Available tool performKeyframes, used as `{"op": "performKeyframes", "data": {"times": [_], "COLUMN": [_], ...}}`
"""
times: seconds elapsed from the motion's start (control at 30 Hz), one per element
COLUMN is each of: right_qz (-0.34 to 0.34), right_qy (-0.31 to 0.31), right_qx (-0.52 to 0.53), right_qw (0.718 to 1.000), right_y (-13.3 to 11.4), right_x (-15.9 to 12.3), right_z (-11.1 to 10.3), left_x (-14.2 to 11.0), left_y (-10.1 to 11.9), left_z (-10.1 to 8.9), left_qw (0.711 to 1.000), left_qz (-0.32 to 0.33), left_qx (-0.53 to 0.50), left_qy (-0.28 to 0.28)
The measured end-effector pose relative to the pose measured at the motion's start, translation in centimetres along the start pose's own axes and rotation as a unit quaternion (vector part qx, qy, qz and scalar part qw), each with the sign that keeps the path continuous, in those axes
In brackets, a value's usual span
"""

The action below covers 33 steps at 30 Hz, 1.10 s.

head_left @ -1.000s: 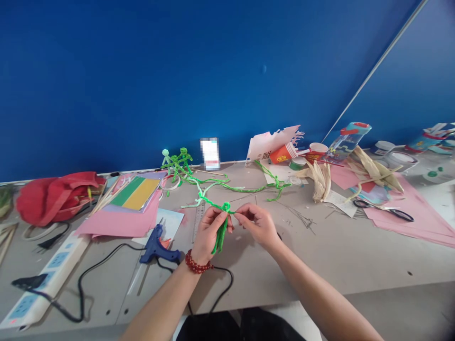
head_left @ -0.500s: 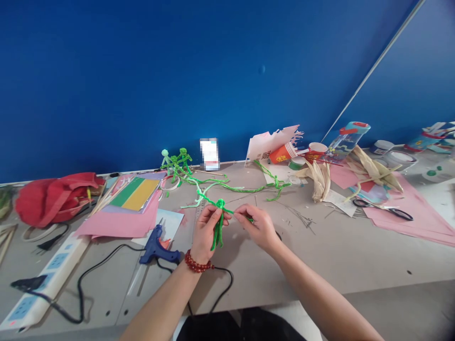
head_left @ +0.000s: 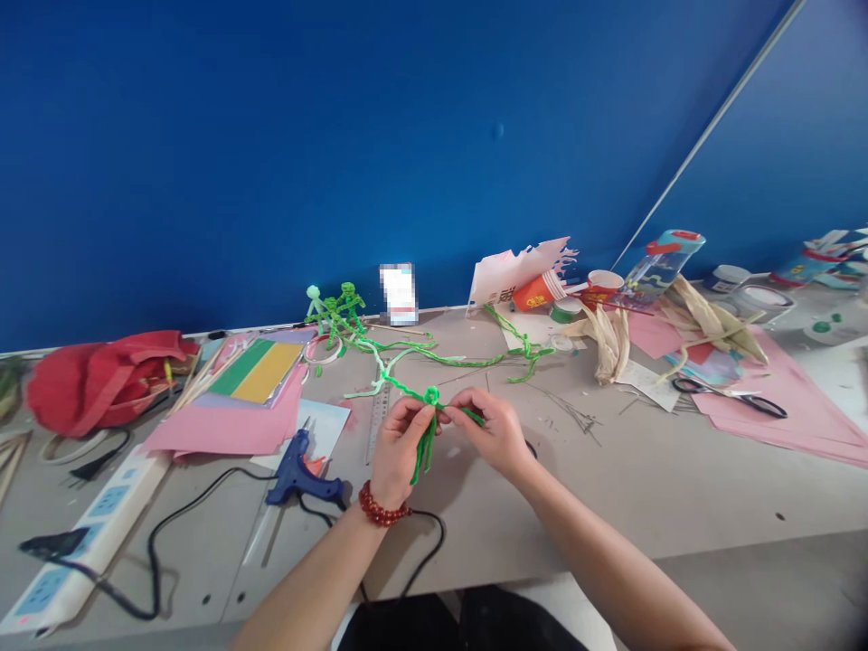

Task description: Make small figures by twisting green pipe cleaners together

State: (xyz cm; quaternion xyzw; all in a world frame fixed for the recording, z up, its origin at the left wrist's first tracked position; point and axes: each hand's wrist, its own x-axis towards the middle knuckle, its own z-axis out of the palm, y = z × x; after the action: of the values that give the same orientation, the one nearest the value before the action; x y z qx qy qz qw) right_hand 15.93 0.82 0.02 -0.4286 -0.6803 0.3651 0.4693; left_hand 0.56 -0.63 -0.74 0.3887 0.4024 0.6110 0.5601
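My left hand (head_left: 397, 448), with a red bead bracelet on its wrist, pinches a green pipe-cleaner figure (head_left: 427, 425) just under its looped top; the figure's legs hang down past my palm. My right hand (head_left: 492, 432) pinches the figure's side strand close to the loop, fingers pressed together. Both hands hover a little above the grey table (head_left: 610, 479). A light green strand runs from the figure up and left over a ruler (head_left: 378, 419).
A blue glue gun (head_left: 298, 472) with a black cord lies left of my hands, and a white power strip (head_left: 81, 542) beyond it. Pink paper (head_left: 223, 425), a red bag (head_left: 101, 375), finished green figures (head_left: 335, 307), paper cups (head_left: 542, 291), corn husks (head_left: 610, 339) and scissors (head_left: 729, 398) lie around.
My hands have stayed in place, working the figure's loop; the right fingers came closer to the loop and the figure shifted slightly between the fingers.
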Motion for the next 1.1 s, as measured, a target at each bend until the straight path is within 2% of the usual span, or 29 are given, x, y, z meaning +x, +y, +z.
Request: {"op": "performKeyframes", "data": {"times": [0.2,0.33,0.6,0.73,0.83,0.9,0.97,1.03,1.1], "right_qz": [0.020,0.044,0.056,0.063,0.062,0.029,-0.039,-0.115,-0.157], "right_qy": [-0.003,0.020,0.060,0.112,0.174,0.214,0.230,0.195,0.121], "right_qx": [-0.001,0.042,0.043,0.099,0.187,0.179,0.096,-0.005,-0.068], "right_qw": [1.000,0.998,0.996,0.987,0.965,0.960,0.968,0.974,0.978], "right_y": [0.18,0.43,0.32,0.58,0.79,0.75,0.51,0.20,0.00], "right_x": [-0.16,0.05,0.12,0.08,0.10,0.10,0.08,0.04,0.02], "right_z": [0.03,-0.15,-0.35,0.03,0.12,-0.05,-0.31,-0.47,-0.42], "left_x": [-0.25,-0.07,0.26,0.12,0.03,0.01,0.01,0.02,0.03], "left_y": [0.47,0.69,0.80,0.66,0.40,0.23,0.09,-0.04,-0.15], "left_z": [0.10,0.11,0.04,0.27,0.31,0.27,0.22,0.17,0.14], "left_qw": [0.996,0.998,0.998,0.998,0.997,0.997,0.997,0.997,0.997], "left_qz": [0.059,0.041,0.031,0.004,-0.029,-0.041,-0.045,-0.046,-0.042], "left_qx": [0.066,0.038,0.001,-0.022,-0.046,-0.056,-0.058,-0.056,-0.055], "left_qy": [0.001,0.030,0.060,0.055,0.046,0.040,0.038,0.036,0.038]}}
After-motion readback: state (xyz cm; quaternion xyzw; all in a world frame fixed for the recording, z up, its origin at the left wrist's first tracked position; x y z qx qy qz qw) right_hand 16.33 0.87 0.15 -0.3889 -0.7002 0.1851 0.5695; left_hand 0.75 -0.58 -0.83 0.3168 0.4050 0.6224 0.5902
